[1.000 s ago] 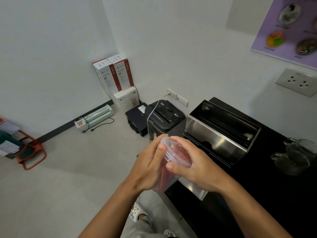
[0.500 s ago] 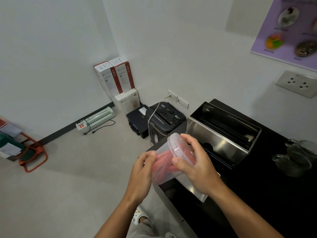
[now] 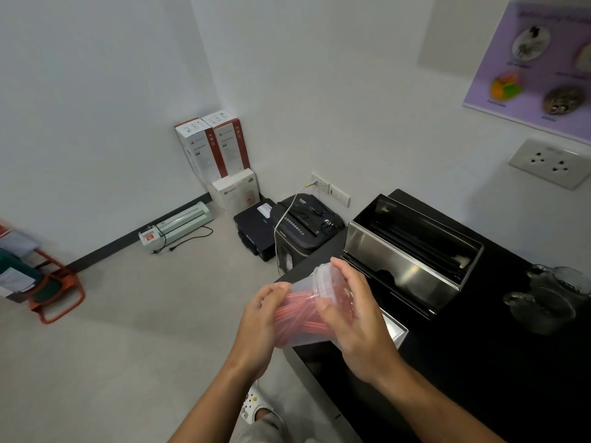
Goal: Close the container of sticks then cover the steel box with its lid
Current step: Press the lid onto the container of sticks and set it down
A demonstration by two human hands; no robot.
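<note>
A clear plastic container of red sticks (image 3: 303, 310) lies tilted between my hands, above the black counter's near-left corner. My left hand (image 3: 260, 324) grips its bottom end. My right hand (image 3: 355, 318) wraps its lidded top end, fingers over the rim. Behind it the steel box (image 3: 399, 270) stands open on the counter, with its dark inside showing. A flat steel piece, likely the box's lid (image 3: 396, 330), lies on the counter just under my right hand, mostly hidden.
The black counter (image 3: 479, 362) fills the lower right; glass jugs (image 3: 550, 298) stand at its right. A paper shredder (image 3: 307, 231), a printer (image 3: 256, 228), cartons (image 3: 217, 155) and a laminator (image 3: 179, 225) sit on the floor by the wall. An orange rack (image 3: 48, 292) is far left.
The container has tipped from near upright to lying more sideways and moved slightly right. My left hand slid from its upper side down to its bottom end; my right hand stayed on the lid end.
</note>
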